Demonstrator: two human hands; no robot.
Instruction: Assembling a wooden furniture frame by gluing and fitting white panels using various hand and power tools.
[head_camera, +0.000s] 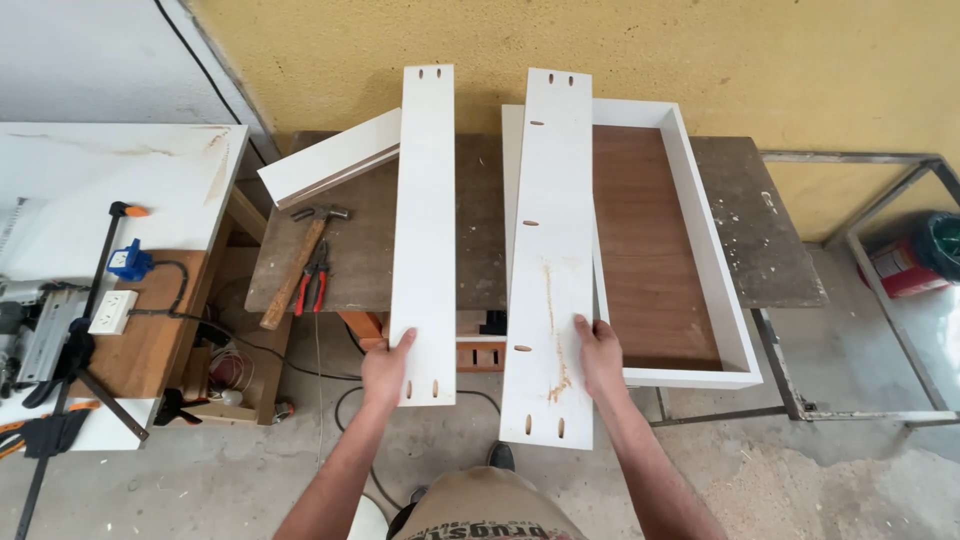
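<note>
Two white boards lie lengthwise on a dark workbench (740, 230) in the middle of the frame, their near ends jutting over its front edge toward the person. The left hand (385, 370) grasps the left board (425, 230) at its lower left corner: the thumb lies on the top face, just beside a pair of slots, and the other fingers curl under the edge (they are hidden from view). That board runs from the hand straight up to the yellow wall at the top of the frame.

The right hand (600, 355) rests on the right board (548, 260) at its lower right edge, fingers flat on the face and palm against the side; whether any fingers wrap underneath, I cannot tell. This board reaches further down the frame than the hand, so its near end, with two slots, sits below the grip. A streak of sawdust marks its lower face.

Just right of that board, and partly under it, lies a shallow white frame with a brown wooden bottom (655, 250). In the upper left part of the bench a third white panel (330, 160) rests at a slant, and below it lie a hammer (297, 265) and red-handled pliers (315, 280), side by side.
</note>
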